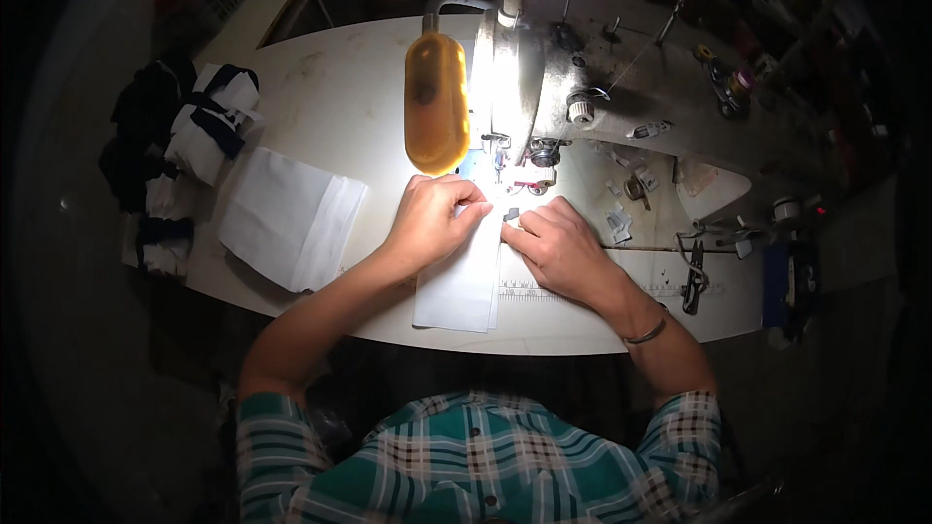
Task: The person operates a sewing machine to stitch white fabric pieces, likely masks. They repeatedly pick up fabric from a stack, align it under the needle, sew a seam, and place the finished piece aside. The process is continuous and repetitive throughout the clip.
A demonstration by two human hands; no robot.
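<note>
A folded white cloth strip [454, 293] lies on the table in front of a sewing machine [555, 68], its far end close to the needle area [501, 163]. My left hand [432, 218] is closed at the cloth's upper left, thumb and forefinger pinching its edge. To the right of the strip, my right hand [558, 245] has its fingers bent together around a small dark grey piece [512, 215] beside the cloth's edge. What that piece is cannot be made out. Bright light washes out the spot between both hands.
An amber rounded panel [436, 107] stands left of the machine head. Stacked white cloth pieces [291, 218] lie at left, beside a dark and white fabric heap [184, 150]. Thread snips [694, 277] are at right. Small scraps [618, 221] lie under the machine arm.
</note>
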